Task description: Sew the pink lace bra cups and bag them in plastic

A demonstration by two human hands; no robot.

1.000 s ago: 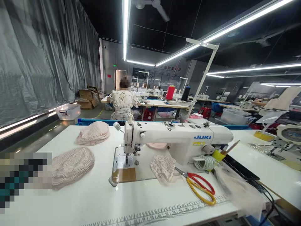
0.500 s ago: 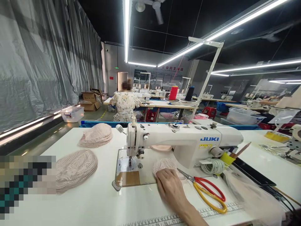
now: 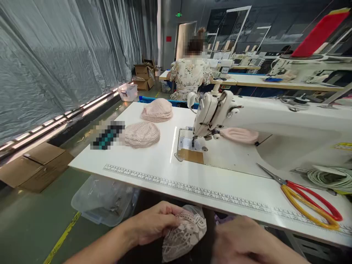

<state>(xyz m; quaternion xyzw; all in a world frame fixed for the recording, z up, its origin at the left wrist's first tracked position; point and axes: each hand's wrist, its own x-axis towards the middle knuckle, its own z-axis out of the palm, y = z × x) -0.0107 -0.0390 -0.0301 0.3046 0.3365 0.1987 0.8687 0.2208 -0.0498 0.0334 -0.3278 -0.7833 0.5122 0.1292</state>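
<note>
Below the table's front edge, my left hand [image 3: 156, 223] pinches a piece of pale lace fabric [image 3: 185, 233] between thumb and fingers. The lace has a scalloped, netted look and hangs down from the grip. Just right of it is my right hand [image 3: 239, 238], smeared by motion, its fingers not readable. A white sewing machine [image 3: 264, 113] stands on the table above the hands. Scissors [image 3: 305, 198] with one red and one yellow handle lie on the table at right.
Two stacks of pale pink lace pieces, a front stack [image 3: 142, 135] and a back stack [image 3: 157, 110], rest left of the machine. A folded pink piece [image 3: 239, 135] lies behind the needle. A printed ruler [image 3: 176, 186] runs along the table edge. A plastic bin [image 3: 103, 200] sits below; a co-worker [image 3: 189, 75] is ahead.
The view has swung left and down. My right hand has left the lace pieces by the scissors, and those are gone from the machine bed. My left hand now shows, holding lace.
</note>
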